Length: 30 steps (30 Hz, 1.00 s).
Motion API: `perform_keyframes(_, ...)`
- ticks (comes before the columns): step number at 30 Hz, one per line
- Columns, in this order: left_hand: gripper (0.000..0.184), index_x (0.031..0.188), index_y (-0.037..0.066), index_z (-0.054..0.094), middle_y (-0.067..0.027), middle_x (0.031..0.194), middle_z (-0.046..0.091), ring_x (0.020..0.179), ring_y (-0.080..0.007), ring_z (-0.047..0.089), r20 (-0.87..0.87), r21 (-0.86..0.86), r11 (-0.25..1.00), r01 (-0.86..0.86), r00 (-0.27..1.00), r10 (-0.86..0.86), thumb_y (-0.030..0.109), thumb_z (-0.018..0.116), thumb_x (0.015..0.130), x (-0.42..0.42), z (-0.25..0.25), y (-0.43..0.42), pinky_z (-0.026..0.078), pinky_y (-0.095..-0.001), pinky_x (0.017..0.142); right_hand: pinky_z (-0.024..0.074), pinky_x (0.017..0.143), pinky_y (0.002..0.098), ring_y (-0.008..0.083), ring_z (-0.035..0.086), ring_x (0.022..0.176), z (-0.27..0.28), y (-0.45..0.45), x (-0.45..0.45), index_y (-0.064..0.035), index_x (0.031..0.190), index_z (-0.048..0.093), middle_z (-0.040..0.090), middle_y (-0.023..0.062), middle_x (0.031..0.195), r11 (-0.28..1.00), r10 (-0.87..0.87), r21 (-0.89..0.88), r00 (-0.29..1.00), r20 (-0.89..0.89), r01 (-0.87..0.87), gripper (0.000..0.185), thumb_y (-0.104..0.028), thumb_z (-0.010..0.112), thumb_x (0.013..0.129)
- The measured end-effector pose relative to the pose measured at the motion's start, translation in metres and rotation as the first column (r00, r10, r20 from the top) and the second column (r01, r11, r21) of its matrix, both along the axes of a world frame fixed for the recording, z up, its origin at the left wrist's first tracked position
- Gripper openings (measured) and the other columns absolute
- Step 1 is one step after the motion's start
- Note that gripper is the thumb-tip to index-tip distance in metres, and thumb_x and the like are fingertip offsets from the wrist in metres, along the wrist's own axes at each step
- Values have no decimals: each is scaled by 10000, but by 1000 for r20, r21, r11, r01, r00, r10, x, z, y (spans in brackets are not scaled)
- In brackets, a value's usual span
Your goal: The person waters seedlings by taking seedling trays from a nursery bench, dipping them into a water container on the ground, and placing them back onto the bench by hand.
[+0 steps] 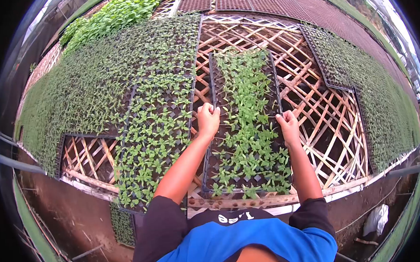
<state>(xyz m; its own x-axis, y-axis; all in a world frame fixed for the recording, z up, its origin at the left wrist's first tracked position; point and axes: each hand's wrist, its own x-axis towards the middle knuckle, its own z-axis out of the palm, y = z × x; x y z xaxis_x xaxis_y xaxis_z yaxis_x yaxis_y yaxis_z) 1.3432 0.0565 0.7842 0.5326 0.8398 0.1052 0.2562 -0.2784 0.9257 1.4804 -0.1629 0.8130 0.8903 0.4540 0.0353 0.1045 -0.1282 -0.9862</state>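
Observation:
A long black seedling tray (213, 166) full of green seedlings (252, 124) lies on the bamboo lattice in front of me. My left hand (209, 118) is at the tray's left edge, its fingers closed in a pinch. My right hand (288, 125) is at the right edge, fingers also pinched together. Whatever is between the fingertips of either hand is too small to make out. The seedlings grow densest down the middle of the tray, between my two hands.
More seedling trays (154, 133) stand close on the left, and others (357, 77) on the right. The bamboo lattice (332, 139) shows between them. Reddish-brown trays (270, 4) lie at the back. A white bag (377, 219) is on the ground at the lower right.

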Motion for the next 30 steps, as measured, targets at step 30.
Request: perform_keyframes(30, 140, 759, 51, 568, -169, 950, 513, 875, -302, 518, -260, 386, 922, -37, 954, 147, 61, 480, 650, 268, -14, 292, 408, -352, 789, 406, 769, 314, 192, 535, 856, -103, 206, 327, -51, 1024, 538, 573, 108, 943, 663, 143, -738, 946, 291, 127, 339, -265, 515, 763)
